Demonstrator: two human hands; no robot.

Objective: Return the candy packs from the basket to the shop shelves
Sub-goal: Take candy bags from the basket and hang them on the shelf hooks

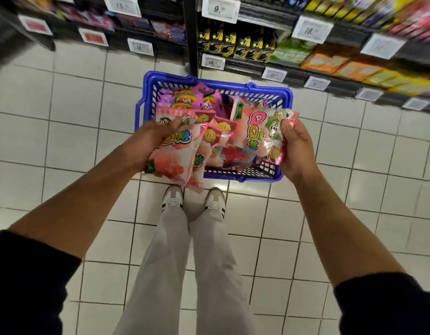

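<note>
Candy packs everywhere: left hand [150, 139] grips a bunch of pink-white ones [175, 163], maybe three, hard to count. Right hand [296, 151] pinches one more pack [262, 134]. One blue basket [209, 85] sits on the tiles at 12 o'clock, more packs inside. Shelves [305, 59] from 10 to 2 o'clock.

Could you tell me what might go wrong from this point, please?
The left hand grips several candy packs at once, so one might slip onto the tiled floor. The right hand pinches its pack by the edge only. The basket sits close to the feet, a possible trip hazard.
</note>
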